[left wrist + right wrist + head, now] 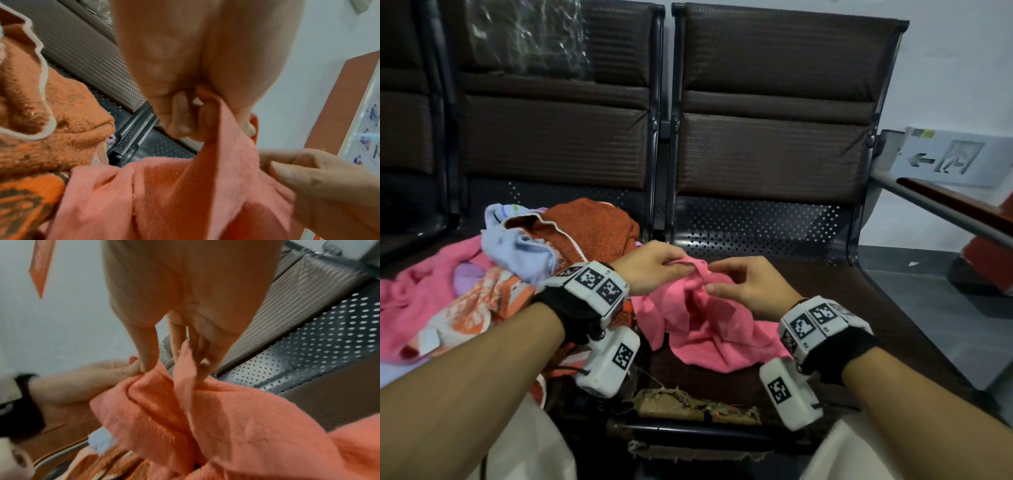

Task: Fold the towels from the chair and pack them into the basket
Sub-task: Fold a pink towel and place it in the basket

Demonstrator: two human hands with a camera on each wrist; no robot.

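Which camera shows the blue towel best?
The head view: the blue towel lies crumpled atop the pile on the left seat, fully visible. The right wrist view catches only a pale blue scrap at the bottom left. The left wrist view shows none of it clearly.

A heap of towels (493, 274) lies on the left chair seat (431, 246). One towel (702, 325) lies on the right chair seat (859, 301), just beside the heap. Above it, the left hand (654, 267) and right hand (750, 284) meet, each pinching its upper edge.
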